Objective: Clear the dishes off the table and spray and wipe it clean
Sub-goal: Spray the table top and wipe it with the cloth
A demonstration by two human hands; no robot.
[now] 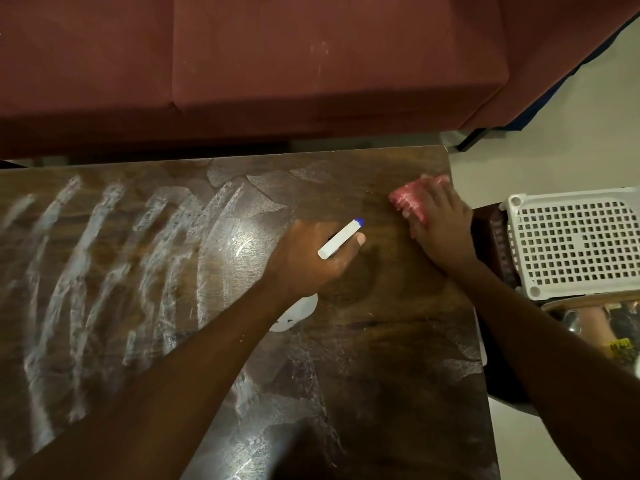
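At the bench's far right corner, head view: pink cloth [408, 199] lies on the bench [381, 341], close to its right edge.
Right hand [440, 230]: pressed flat on the cloth, fingers spread over its near side.
Left hand [311, 258]: curled round the head of the spray bottle [341, 239]; the blue-tipped nozzle points toward the cloth.
Between hands: left hand sits left of the cloth, apart from it.
Bench surface: whitish wet streaks [104, 254] across the left half.
Beside the bench: white perforated basket [571, 244] at right; reddish sofa [311, 64] beyond.
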